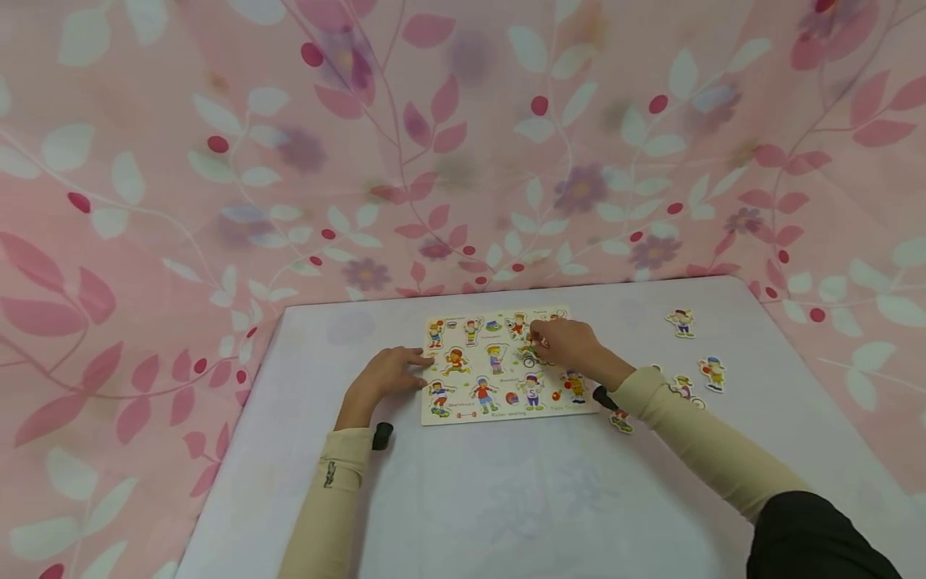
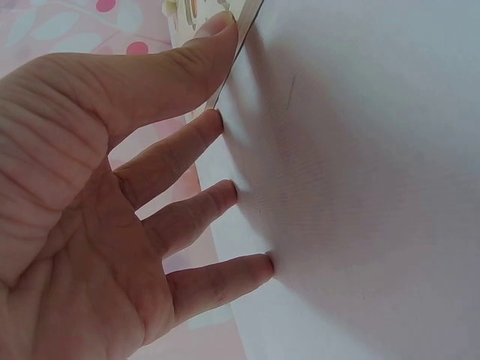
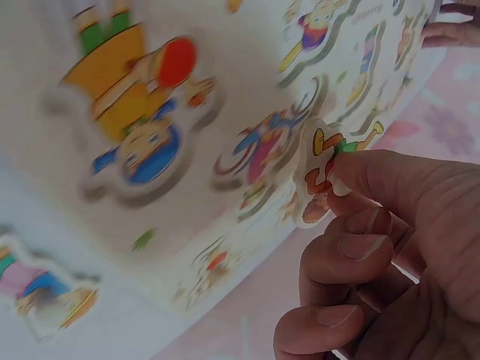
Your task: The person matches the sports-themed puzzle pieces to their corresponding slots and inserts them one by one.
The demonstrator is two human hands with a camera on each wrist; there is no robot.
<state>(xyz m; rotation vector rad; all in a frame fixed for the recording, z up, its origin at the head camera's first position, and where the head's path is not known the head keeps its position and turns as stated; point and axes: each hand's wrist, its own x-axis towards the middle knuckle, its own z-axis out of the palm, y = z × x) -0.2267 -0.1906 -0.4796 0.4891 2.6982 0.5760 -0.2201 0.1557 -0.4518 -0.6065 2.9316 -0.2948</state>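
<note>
A wooden puzzle board (image 1: 515,417) printed with children playing sports lies on the table. My left hand (image 1: 388,376) is at its left edge. In the left wrist view the thumb (image 2: 214,37) rests on the board's rim, while the other fingers stretch straight down to the cloth. Over the upper right of the board, my right hand (image 1: 567,346) pinches a puzzle piece (image 3: 312,178) between thumb and forefinger. That piece shows a child figure with green shorts, tilted above the board. Below it in the right wrist view are a cycling figure (image 3: 262,146) and a figure in yellow (image 3: 124,90).
Several loose figure pieces lie right of the board, among them an upper one (image 1: 682,323), one with a ball (image 1: 712,374) and one near the board's corner (image 1: 620,421). White cloth (image 1: 506,498) covers the table. A pink floral curtain (image 1: 463,161) hangs behind.
</note>
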